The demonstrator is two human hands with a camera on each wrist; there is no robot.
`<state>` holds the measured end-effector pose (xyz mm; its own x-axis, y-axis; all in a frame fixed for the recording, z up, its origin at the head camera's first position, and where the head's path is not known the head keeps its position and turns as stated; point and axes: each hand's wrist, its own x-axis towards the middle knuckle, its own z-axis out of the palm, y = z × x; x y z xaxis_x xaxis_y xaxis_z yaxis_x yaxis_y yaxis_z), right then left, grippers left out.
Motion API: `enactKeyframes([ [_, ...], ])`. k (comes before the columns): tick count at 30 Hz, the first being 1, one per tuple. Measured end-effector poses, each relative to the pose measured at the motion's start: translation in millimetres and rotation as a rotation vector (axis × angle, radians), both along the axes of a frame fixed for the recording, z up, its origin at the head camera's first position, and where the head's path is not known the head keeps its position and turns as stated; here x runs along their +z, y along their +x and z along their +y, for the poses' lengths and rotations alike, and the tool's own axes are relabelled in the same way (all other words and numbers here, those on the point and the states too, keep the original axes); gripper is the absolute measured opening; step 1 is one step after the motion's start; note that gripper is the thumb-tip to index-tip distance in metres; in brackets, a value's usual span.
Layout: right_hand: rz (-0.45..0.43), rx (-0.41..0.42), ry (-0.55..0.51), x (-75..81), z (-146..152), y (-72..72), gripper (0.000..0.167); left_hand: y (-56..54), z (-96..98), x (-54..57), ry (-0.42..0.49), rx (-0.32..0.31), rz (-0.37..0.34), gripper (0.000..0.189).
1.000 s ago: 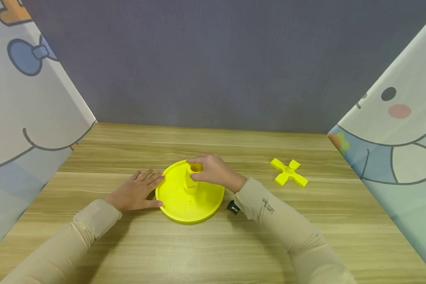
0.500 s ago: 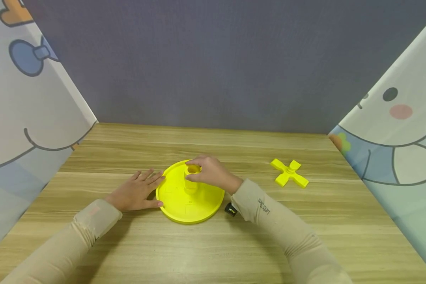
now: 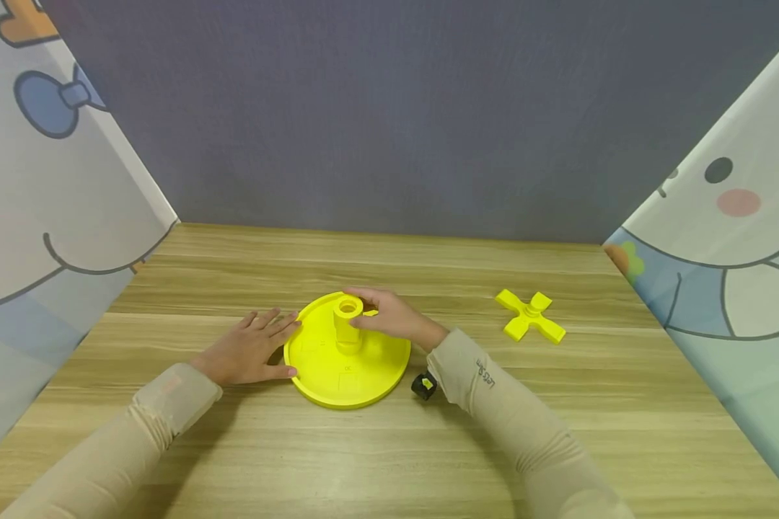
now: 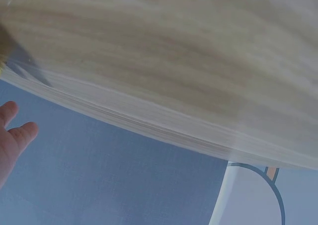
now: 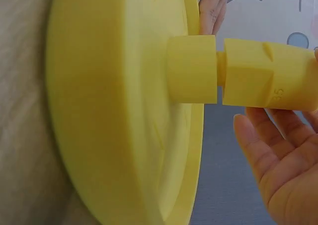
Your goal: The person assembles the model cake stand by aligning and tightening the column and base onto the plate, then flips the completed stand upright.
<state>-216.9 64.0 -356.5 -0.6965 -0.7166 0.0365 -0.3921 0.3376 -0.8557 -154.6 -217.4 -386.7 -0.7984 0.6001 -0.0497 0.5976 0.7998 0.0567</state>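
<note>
A round yellow base (image 3: 318, 386) with a raised rim lies on the wooden table. Above its central stub (image 5: 193, 70) stands an upright yellow post (image 3: 346, 328) with a hollow top; the right wrist view shows a narrow neck and a gap between stub and post. My right hand (image 3: 389, 315) holds the post from the right, thumb at the front and fingers reaching behind, partly hidden. My left hand (image 3: 247, 352) lies with spread fingers against the base's left rim. In the left wrist view only some fingertips (image 4: 22, 134) show.
A yellow cross-shaped piece (image 3: 530, 317) with a central knob lies on the table to the right. A small black item (image 3: 424, 386) shows beside the right sleeve. A grey panel (image 3: 389, 122) rises behind the table, with cartoon-printed sheets at both sides.
My right hand has shifted slightly around the post's right side, uncovering more of its top opening. The post has turned or straightened a little. My left hand and the base have stayed put.
</note>
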Motion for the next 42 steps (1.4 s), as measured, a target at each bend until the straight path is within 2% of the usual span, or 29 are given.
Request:
enactKeyframes([
  [4, -0.018, -0.028, -0.009, -0.1, -0.8, 1.6, 0.055, 0.1, 0.0, -0.1, -0.003, 0.003, -0.003, 0.084],
  [9, -0.014, -0.134, -0.023, -1.7, -5.1, 6.2, 0.051, 0.0, 0.6, 0.4, -0.002, 0.007, -0.005, 0.085],
  [12, -0.022, -0.168, -0.044, -3.7, -7.5, 8.6, 0.048, 0.7, 0.7, 0.9, 0.004, 0.006, -0.007, 0.085],
  [14, -0.034, -0.157, -0.054, -4.4, -7.3, 10.3, 0.046, 1.3, 0.7, 1.2, 0.010, 0.002, -0.005, 0.084],
  [18, -0.082, -0.074, -0.095, -3.7, -3.5, 12.3, 0.046, 2.1, 0.4, 0.9, 0.020, -0.011, 0.001, 0.083],
  [22, -0.076, -0.027, -0.092, -2.2, 0.7, 13.0, 0.048, 1.6, 0.0, 0.3, 0.019, -0.016, 0.010, 0.083],
  [28, 0.005, -0.050, -0.045, -2.9, 1.6, 13.2, 0.050, 1.5, 0.4, 1.8, 0.009, -0.011, 0.014, 0.083],
  [35, -0.030, -0.146, -0.070, -6.5, -3.2, 12.5, 0.042, 3.2, 1.3, 2.2, 0.016, -0.005, 0.003, 0.083],
  [37, -0.040, -0.160, -0.067, -5.8, -4.0, 13.1, 0.044, 3.3, 1.4, 2.3, 0.019, -0.006, 0.004, 0.083],
  [42, -0.050, -0.108, -0.051, -1.8, -4.0, 15.6, 0.055, 4.1, 0.1, 1.3, 0.023, -0.016, 0.019, 0.082],
])
